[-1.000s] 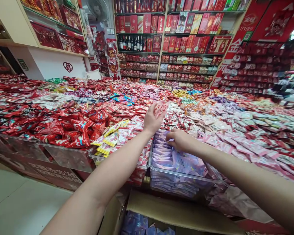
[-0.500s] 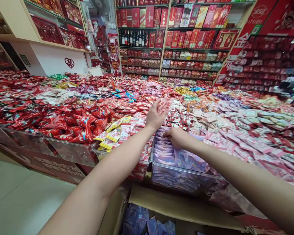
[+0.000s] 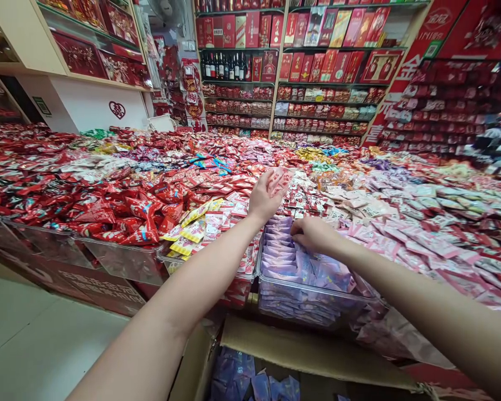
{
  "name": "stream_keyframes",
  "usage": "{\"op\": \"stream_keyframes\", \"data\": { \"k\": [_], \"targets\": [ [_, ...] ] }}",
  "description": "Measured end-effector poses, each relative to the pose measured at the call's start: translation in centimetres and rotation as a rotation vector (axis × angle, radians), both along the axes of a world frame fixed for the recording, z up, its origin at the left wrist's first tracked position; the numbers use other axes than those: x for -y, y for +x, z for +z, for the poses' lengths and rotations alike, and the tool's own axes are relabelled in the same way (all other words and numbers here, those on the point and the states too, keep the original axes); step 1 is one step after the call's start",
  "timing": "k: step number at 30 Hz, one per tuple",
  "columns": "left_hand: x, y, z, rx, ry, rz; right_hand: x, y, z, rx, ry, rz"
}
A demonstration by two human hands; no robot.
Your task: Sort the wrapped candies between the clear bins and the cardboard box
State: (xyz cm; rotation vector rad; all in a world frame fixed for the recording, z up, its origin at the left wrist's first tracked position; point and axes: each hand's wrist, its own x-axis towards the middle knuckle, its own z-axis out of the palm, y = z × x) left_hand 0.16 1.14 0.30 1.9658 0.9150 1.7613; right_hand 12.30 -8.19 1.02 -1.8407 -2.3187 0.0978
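Purple packets [image 3: 281, 253] lie under right hand [image 3: 315, 234], its grip unclear; left hand [image 3: 264, 199] holds red-white packets [image 3: 280, 178] above.

We see small pink packets [image 3: 279, 178] held up between our left fingers [image 3: 268, 189]. Purple packets [image 3: 281, 253] lie in flat rows under our right fingers [image 3: 298, 227].

This is a sweet shop. Heaps of wrapped sweets [image 3: 121, 206] in red, pink, purple and yellow fill rows of clear bins [image 3: 121, 260]. Tall shelves [image 3: 275, 83] at the back hold red gift boxes [image 3: 317, 67] and dark bottles [image 3: 221, 68].
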Motion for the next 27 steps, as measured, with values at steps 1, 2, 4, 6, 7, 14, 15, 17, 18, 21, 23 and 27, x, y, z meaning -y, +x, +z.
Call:
{"op": "stream_keyframes", "data": {
  "k": [1, 2, 4, 6, 7, 14, 15, 17, 18, 21, 23, 27],
  "targets": [
    [0.0, 0.0, 0.0, 0.011, 0.006, -0.022, 0.0, 0.0, 0.0, -0.009, -0.025, 0.023],
    [0.1, 0.0, 0.1, 0.022, 0.01, -0.052, -0.1, 0.1, 0.0, -0.031, -0.048, 0.041],
    [0.3, 0.1, 0.2, 0.045, 0.012, -0.135, -0.3, 0.5, 0.3, -0.111, -0.039, -0.026],
    [0.5, 0.2, 0.3, 0.059, -0.006, -0.232, -0.6, 1.0, 0.9, -0.328, 0.074, -0.181],
    [0.7, 0.3, 0.4, 0.065, -0.022, -0.276, -0.9, 1.2, 1.3, -0.506, 0.153, -0.242],
    [1.4, 0.5, 0.7, 0.097, -0.176, -0.56, -2.0, 0.5, 2.8, -1.336, 0.185, -0.061],
    [1.5, 0.5, 0.7, 0.106, -0.213, -0.588, -2.0, 0.3, 2.6, -1.382, 0.178, -0.074],
    [1.5, 0.5, 0.7, 0.119, -0.278, -0.623, -2.1, 0.1, 2.3, -1.493, 0.167, -0.109],
    [1.4, 0.5, 0.6, 0.122, -0.296, -0.621, -2.1, 0.1, 2.1, -1.548, 0.167, -0.119],
    [0.9, 0.4, 0.4, 0.129, -0.29, -0.533, -2.3, 0.3, 1.7, -1.689, 0.243, -0.15],
    [0.4, 0.2, 0.3, 0.147, -0.263, -0.435, -2.3, 0.6, 1.7, -1.728, 0.325, -0.191],
    [-0.3, -0.2, 0.4, 0.208, -0.197, -0.187, -1.3, 0.8, 1.8, -1.528, 0.057, -0.083]
  ]
}}
